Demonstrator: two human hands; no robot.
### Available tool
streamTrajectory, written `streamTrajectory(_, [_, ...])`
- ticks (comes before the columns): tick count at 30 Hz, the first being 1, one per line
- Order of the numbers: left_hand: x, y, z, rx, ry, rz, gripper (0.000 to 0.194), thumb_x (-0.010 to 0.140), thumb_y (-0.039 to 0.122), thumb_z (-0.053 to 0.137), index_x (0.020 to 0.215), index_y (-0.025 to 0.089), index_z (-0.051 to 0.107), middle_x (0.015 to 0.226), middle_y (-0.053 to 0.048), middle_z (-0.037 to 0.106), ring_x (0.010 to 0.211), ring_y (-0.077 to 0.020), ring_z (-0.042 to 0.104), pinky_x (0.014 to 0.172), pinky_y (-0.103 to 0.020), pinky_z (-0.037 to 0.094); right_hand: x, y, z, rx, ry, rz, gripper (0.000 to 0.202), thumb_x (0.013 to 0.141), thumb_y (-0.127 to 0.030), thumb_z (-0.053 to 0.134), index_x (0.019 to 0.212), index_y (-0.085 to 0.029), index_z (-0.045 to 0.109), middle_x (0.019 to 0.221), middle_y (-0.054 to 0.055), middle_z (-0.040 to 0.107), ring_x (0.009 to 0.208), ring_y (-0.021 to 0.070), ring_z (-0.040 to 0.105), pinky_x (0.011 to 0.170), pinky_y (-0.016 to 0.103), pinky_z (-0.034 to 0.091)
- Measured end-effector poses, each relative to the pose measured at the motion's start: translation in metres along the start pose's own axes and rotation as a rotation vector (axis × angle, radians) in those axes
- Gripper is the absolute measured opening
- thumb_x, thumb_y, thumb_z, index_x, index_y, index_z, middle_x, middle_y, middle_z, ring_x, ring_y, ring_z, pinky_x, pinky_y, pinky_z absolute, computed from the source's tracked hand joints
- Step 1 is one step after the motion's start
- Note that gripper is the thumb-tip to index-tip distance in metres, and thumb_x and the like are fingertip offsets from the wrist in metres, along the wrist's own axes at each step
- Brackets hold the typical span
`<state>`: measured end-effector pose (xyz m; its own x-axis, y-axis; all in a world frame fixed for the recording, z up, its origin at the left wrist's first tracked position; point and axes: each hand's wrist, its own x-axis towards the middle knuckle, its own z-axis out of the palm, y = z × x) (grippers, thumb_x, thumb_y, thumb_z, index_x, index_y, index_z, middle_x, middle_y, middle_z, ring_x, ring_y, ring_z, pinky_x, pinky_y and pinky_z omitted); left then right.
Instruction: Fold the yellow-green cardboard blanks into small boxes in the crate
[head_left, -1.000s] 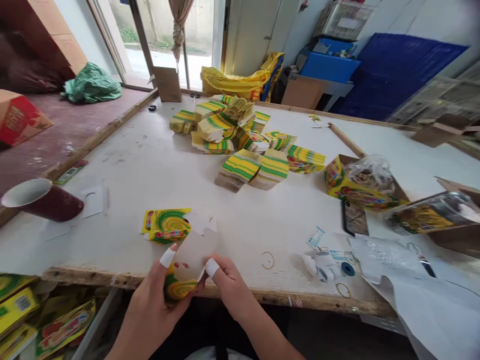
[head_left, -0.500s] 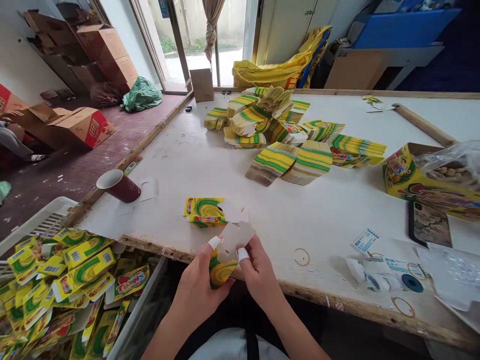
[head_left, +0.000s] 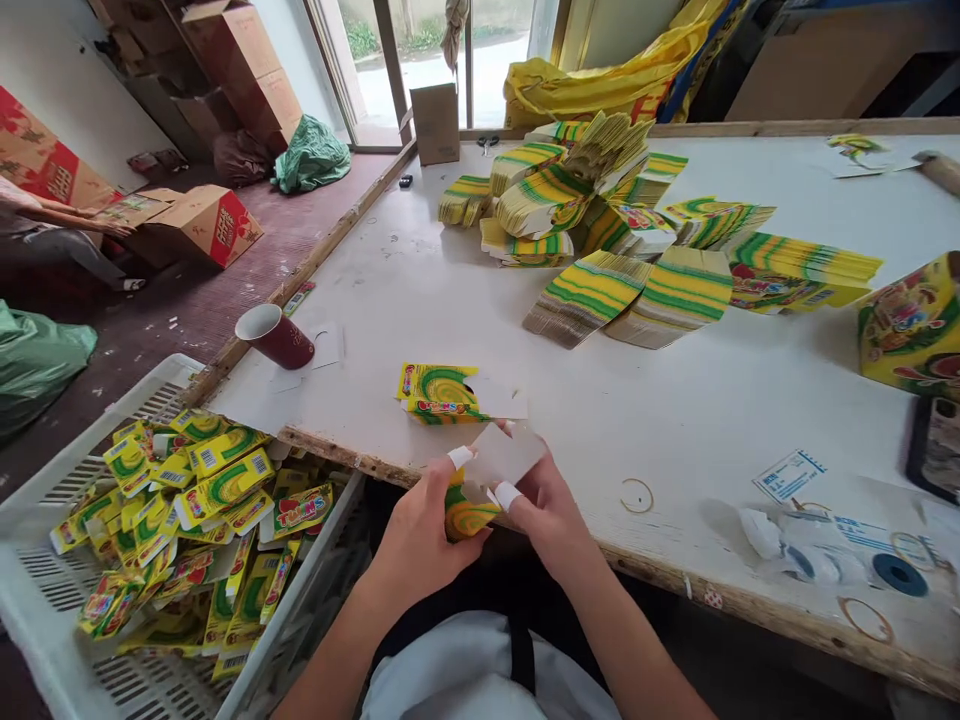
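Note:
Over the table's front edge, my left hand [head_left: 429, 525] grips a small yellow-green carton [head_left: 465, 512], its thumb taped white. My right hand [head_left: 551, 510], also with white tape on the thumb, pinches the carton's pale flap, which stands up between both hands. Just beyond them another yellow-green carton [head_left: 442, 394] lies on the white table, its white inner flap pointing right. Farther back, fanned stacks of flat cartons [head_left: 589, 295] are piled up.
A white crate [head_left: 52, 560] of cartons stands at the lower left. On the table are a maroon cup [head_left: 276, 337], a display box [head_left: 911, 325], a phone [head_left: 934, 445], tape rolls [head_left: 900, 574] and rubber bands. A person's hand [head_left: 112, 225] is at a cardboard box at far left.
The view has shifted left and down, so the table things appear farther right and more of the crate shows. The pale flap between my hands has tilted to the right.

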<state>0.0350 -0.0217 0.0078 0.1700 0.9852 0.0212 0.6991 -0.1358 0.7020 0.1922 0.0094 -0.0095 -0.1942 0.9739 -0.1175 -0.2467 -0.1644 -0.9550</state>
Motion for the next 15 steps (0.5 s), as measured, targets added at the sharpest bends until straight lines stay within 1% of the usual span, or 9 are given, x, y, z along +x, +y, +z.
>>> streamTrajectory(2, [0.001, -0.001, 0.002, 0.010, -0.013, 0.029, 0.071, 0.072, 0.014, 0.067, 0.136, 0.024, 0.037, 0.115, -0.009, 0.068, 0.102, -0.0254, 0.070, 0.084, -0.038, 0.058, 0.002, -0.002, 0.000, 0.123, -0.078, 0.143, 0.031, 0.076, -0.026, 0.064, 0.106, -0.022, 0.062, 0.095, 0.003, 0.071, 0.090, 0.0213, 0.067, 0.079, 0.034, 0.056])
streamTrajectory(3, [0.001, -0.001, 0.003, 0.017, -0.018, 0.037, 0.070, 0.072, 0.013, 0.066, 0.135, 0.025, 0.038, 0.114, -0.009, 0.068, 0.102, -0.0252, 0.070, 0.084, -0.038, 0.057, 0.003, -0.002, 0.000, 0.158, -0.095, 0.199, 0.029, 0.074, -0.027, 0.066, 0.103, -0.022, 0.064, 0.092, 0.002, 0.071, 0.089, 0.0220, 0.067, 0.079, 0.035, 0.056])
streamTrajectory(4, [0.002, -0.001, 0.004, 0.022, -0.019, 0.042, 0.069, 0.071, 0.013, 0.066, 0.133, 0.025, 0.039, 0.114, -0.009, 0.068, 0.101, -0.0252, 0.070, 0.084, -0.038, 0.057, 0.004, -0.002, 0.001, 0.182, -0.096, 0.239, 0.032, 0.073, -0.028, 0.067, 0.104, -0.022, 0.065, 0.093, 0.002, 0.071, 0.090, 0.0228, 0.068, 0.080, 0.036, 0.056])
streamTrajectory(6, [0.004, -0.001, 0.004, 0.011, -0.025, 0.036, 0.067, 0.071, 0.014, 0.066, 0.131, 0.025, 0.039, 0.113, -0.008, 0.069, 0.099, -0.0254, 0.071, 0.082, -0.038, 0.057, 0.006, -0.001, 0.001, 0.215, -0.059, 0.268, 0.044, 0.070, -0.032, 0.074, 0.112, -0.024, 0.064, 0.100, 0.003, 0.072, 0.096, 0.0242, 0.067, 0.085, 0.039, 0.056])
streamTrajectory(8, [0.005, 0.000, 0.003, -0.014, -0.029, 0.022, 0.065, 0.071, 0.017, 0.066, 0.129, 0.024, 0.039, 0.112, -0.008, 0.070, 0.096, -0.0252, 0.071, 0.080, -0.037, 0.057, 0.009, 0.001, 0.000, 0.254, -0.034, 0.295, 0.053, 0.068, -0.043, 0.080, 0.116, -0.024, 0.065, 0.107, 0.005, 0.073, 0.101, 0.0254, 0.067, 0.088, 0.040, 0.055])
streamTrajectory(9, [0.006, 0.001, 0.003, -0.023, -0.027, 0.017, 0.065, 0.072, 0.018, 0.066, 0.129, 0.024, 0.038, 0.111, -0.008, 0.070, 0.094, -0.0250, 0.071, 0.079, -0.037, 0.057, 0.010, 0.002, -0.002, 0.286, -0.022, 0.311, 0.056, 0.067, -0.051, 0.081, 0.114, -0.024, 0.066, 0.108, 0.006, 0.073, 0.101, 0.0258, 0.067, 0.088, 0.040, 0.055])
streamTrajectory(11, [0.007, 0.001, 0.003, -0.023, -0.015, 0.017, 0.064, 0.073, 0.019, 0.066, 0.130, 0.024, 0.037, 0.110, -0.008, 0.070, 0.092, -0.0241, 0.071, 0.078, -0.036, 0.057, 0.013, 0.002, -0.006, 0.354, 0.011, 0.338, 0.058, 0.064, -0.063, 0.082, 0.105, -0.023, 0.070, 0.106, 0.007, 0.075, 0.098, 0.0259, 0.069, 0.087, 0.039, 0.056])
streamTrajectory(12, [0.007, 0.002, 0.003, -0.014, -0.002, 0.027, 0.064, 0.073, 0.019, 0.066, 0.129, 0.024, 0.037, 0.109, -0.008, 0.070, 0.090, -0.0237, 0.071, 0.077, -0.035, 0.057, 0.014, 0.002, -0.008, 0.379, 0.029, 0.349, 0.056, 0.062, -0.064, 0.082, 0.098, -0.023, 0.072, 0.102, 0.006, 0.076, 0.096, 0.0254, 0.070, 0.086, 0.039, 0.056])
streamTrajectory(15, [0.006, 0.003, 0.007, 0.008, 0.070, 0.101, 0.060, 0.074, 0.021, 0.067, 0.126, 0.024, 0.039, 0.104, -0.007, 0.068, 0.085, -0.0220, 0.070, 0.072, -0.032, 0.057, 0.013, -0.002, -0.009, 0.398, 0.037, 0.396, 0.046, 0.060, -0.058, 0.086, 0.083, -0.022, 0.071, 0.087, 0.004, 0.077, 0.084, 0.0238, 0.071, 0.081, 0.038, 0.058])
